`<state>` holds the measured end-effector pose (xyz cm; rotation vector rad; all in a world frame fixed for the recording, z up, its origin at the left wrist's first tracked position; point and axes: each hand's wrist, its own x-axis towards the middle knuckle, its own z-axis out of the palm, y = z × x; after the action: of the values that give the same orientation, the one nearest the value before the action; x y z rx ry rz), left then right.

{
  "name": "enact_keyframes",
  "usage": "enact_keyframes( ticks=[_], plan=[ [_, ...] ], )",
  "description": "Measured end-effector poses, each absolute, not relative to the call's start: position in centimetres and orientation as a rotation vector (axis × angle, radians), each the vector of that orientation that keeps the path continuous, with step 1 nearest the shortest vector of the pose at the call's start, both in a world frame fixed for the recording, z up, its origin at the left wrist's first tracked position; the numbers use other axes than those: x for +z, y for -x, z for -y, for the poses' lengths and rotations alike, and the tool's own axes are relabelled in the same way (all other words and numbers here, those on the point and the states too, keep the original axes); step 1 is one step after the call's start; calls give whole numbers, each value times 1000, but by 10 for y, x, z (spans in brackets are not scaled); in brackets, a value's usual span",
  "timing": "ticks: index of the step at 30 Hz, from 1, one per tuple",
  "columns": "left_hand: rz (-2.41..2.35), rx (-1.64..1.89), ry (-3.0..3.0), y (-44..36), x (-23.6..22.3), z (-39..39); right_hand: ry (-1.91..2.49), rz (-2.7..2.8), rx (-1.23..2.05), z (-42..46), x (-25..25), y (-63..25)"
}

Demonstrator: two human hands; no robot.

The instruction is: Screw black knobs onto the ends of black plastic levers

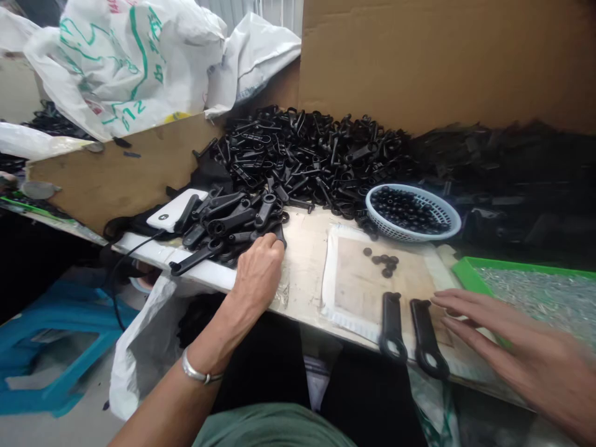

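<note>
My left hand (257, 271) rests knuckles-up at the table's front edge, its fingers curled onto a black plastic handle (280, 233) at the near end of a row of assembled handles (223, 220). My right hand (507, 338) hovers flat with fingers stretched out and holds nothing, just right of two black handles (410, 329) lying side by side on a worn white mat (354, 285). A few small black round caps (384, 262) lie on the mat above them.
A big heap of black handles (307, 152) fills the back of the table against a cardboard wall (442, 56). A pale blue basket (412, 212) holds black caps. A green tray (535, 292) of tiny metal parts sits right. A white phone (171, 210) and plastic bags (125, 56) lie left.
</note>
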<state>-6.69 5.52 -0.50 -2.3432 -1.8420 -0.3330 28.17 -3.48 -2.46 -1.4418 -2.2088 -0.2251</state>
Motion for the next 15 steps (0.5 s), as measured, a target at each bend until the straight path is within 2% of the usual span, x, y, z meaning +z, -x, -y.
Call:
enact_keyframes(
  ticks=[4, 8, 15],
  plan=[
    [1935, -402, 2353, 64, -4, -60, 1350, 2277, -383, 32, -21, -275],
    [2017, -605, 2394, 64, 0, -63, 1347, 2284, -383, 36, -20, -271],
    [2230, -1446, 2280, 78, 7, -37, 1399, 2252, -283, 51, -41, -301]
  ],
)
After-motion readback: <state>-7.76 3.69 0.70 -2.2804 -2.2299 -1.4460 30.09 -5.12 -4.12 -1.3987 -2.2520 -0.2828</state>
